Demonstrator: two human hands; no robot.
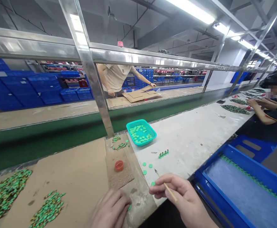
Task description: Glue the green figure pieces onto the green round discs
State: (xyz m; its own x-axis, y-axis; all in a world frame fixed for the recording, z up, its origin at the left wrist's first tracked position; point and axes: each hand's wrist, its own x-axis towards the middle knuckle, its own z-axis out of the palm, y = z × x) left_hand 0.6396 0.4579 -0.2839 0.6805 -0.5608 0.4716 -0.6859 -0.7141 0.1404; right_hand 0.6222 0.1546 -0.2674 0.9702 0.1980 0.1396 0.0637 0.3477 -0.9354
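Note:
My right hand point(184, 199) is closed around a thin brush point(168, 189) with a wooden handle and a dark pointed tip. A green disc point(153, 183) shows at its fingertips. Lower left of it, my left hand point(112, 207) has its fingers curled in, with a small green piece point(129, 207) partly hidden at the fingertips. Ahead lie a few loose green discs point(150, 166) and a short row of green discs with small dark upright pieces point(163, 154). An orange-red cup point(119, 165) sits on a brown board.
A teal basket point(141, 144) holds several green discs. Piles of small green-and-brown pieces point(47, 209) lie on cardboard at left. A blue crate point(245, 186) stands at right. One person point(271, 107) works farther along the bench; another point(117, 77) handles cardboard opposite, beyond a metal frame.

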